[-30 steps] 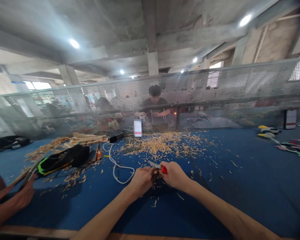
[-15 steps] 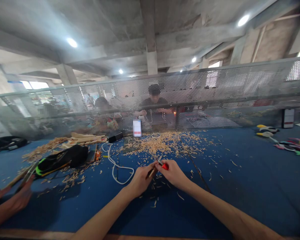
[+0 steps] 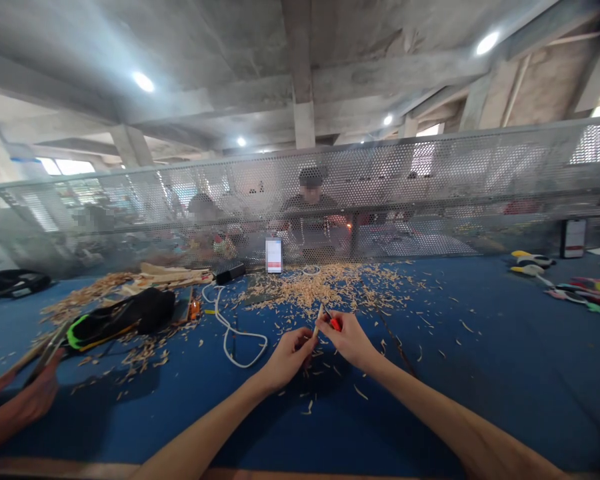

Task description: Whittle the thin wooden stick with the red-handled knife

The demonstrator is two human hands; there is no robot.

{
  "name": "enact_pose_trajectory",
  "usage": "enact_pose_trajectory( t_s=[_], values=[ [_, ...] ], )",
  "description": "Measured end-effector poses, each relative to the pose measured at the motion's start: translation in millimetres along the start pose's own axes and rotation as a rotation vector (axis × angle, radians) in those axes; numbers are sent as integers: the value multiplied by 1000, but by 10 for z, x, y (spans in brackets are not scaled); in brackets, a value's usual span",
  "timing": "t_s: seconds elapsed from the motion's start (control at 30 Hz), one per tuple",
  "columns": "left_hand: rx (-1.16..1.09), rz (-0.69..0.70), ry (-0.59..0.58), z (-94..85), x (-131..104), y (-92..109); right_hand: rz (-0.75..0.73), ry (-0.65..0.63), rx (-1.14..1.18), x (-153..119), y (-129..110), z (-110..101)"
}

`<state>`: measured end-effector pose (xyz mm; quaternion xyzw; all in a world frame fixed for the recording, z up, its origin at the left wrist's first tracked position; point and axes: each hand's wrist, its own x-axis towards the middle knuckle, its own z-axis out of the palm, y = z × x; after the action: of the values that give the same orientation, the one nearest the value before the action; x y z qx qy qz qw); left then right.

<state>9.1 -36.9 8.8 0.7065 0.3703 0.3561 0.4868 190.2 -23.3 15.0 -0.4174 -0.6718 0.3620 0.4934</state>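
A slim pale wooden stick stands tilted between my two hands, over the blue table. My left hand is closed around its lower end. In my right hand is a knife with a red handle, its dark blade beside the upper part of the stick. The fingertips of that hand also touch the stick. My palm and fingers hide most of the knife. Beyond my hands lies a heap of curled wood shavings, with loose curls scattered below them.
Another person's hands hold a long tool at left, near a black-and-green pouch. A white cable loops left of my hands. A phone leans at the perforated metal screen. Pliers lie far right.
The stick has turned more upright, and its pale tip now shows above my fingers. My right hand and the knife have shifted slightly, with the blade now beside the stick's upper part.
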Motion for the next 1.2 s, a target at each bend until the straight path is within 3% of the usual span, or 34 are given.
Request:
enact_pose_trajectory(
  t_s=[0.1, 0.37, 0.57, 0.7, 1.2],
  values=[
    [-18, -5, -36, 0, 13, -35, 27, 34, -1, 15, 43, 18],
    [99, -26, 18, -21, 32, -87, -4, 104, -169, 6, 9, -88],
    [187, -9, 112, -38, 65, -135, -152, -149, -720, -114, -123, -155],
    [258, 12, 176, -58, 69, -135, -155, -265, -933, -135, -169, -139],
    [267, -31, 90, -84, 71, -126, -283, -340, -1139, 43, 31, -285]
  ],
)
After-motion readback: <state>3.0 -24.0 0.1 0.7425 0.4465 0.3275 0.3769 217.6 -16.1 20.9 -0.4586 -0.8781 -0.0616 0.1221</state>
